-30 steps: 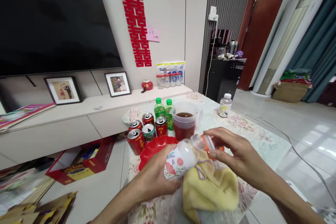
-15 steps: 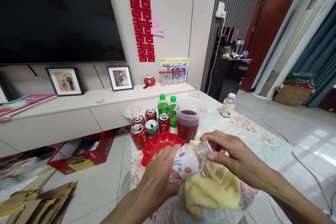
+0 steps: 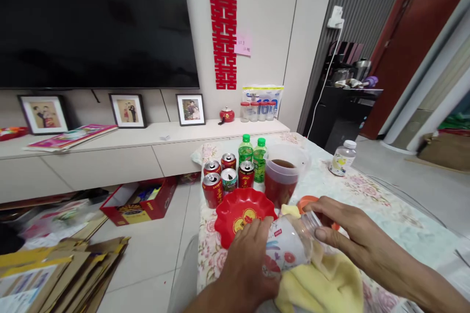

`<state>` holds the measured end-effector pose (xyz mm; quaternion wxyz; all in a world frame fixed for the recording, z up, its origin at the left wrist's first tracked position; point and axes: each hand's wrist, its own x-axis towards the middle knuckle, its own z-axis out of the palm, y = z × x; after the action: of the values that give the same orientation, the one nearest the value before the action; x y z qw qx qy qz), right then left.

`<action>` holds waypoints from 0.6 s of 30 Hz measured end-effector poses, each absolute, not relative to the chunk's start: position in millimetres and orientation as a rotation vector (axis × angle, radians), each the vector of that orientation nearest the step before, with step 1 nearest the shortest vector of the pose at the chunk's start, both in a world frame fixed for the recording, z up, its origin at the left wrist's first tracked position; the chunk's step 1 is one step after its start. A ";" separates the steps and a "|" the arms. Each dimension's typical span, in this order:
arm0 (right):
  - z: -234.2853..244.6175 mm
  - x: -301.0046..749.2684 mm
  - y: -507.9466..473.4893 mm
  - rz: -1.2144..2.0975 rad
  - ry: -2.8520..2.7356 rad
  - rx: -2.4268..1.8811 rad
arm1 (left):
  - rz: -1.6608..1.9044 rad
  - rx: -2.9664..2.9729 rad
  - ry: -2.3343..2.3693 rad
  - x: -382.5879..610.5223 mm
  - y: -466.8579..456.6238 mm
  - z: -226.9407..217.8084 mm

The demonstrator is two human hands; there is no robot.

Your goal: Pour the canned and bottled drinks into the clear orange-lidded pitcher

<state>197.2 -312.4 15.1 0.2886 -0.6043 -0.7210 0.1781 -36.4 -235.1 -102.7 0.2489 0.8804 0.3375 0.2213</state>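
Observation:
A clear plastic bottle (image 3: pixel 288 244) with a white, flower-printed label lies tilted across the front of the table, its open-looking mouth toward the right. My left hand (image 3: pixel 249 259) is wrapped round its labelled body. My right hand (image 3: pixel 345 227) closes thumb and fingers at the neck and mouth; whether a cap is between them is hidden. Beneath the bottle lies a crumpled yellow cloth (image 3: pixel 323 283). Just left of the bottle sits a red scalloped dish (image 3: pixel 229 210). Partly behind my right hand is an orange round object (image 3: pixel 305 202).
Behind the dish stand several drink cans (image 3: pixel 213 190), two green-capped bottles (image 3: pixel 260 161) and a plastic pitcher (image 3: pixel 279 183) of dark reddish liquid. A white-capped bottle (image 3: pixel 342 159) stands at the table's right. Flattened cardboard (image 3: pixel 84 269) and a red box (image 3: pixel 141 205) lie on the floor.
My view has turned left, so the table and its things sit farther right in the picture. Both hands keep hold of the bottle, with little change in their grip.

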 end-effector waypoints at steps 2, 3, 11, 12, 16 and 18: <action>13.6 193.2 -311.6 0.491 -1.908 -1.676 | 0.715 2.551 0.993 -34.8 -236.8 -125.2; 12.0 191.7 -311.2 0.510 -1.901 -1.693 | 0.784 2.609 1.016 -34.6 -237.4 -134.8; 11.6 179.3 -307.9 0.436 -1.878 -1.711 | 1.103 2.602 1.071 -31.0 -237.3 -152.2; 15.9 177.3 -306.8 0.430 -1.888 -1.700 | 1.132 2.563 1.066 -27.8 -238.0 -149.8; 45.9 179.2 -298.9 0.359 -1.851 -1.639 | 1.364 2.352 1.175 -17.3 -248.4 -141.0; 69.0 187.6 -291.0 0.246 -1.743 -1.616 | 1.472 2.258 1.225 -16.0 -258.1 -143.1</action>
<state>187.6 -291.0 69.0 0.3672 -0.6291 -0.6784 0.0958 -16.0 -258.1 -143.1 0.0903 0.7596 0.4120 0.4951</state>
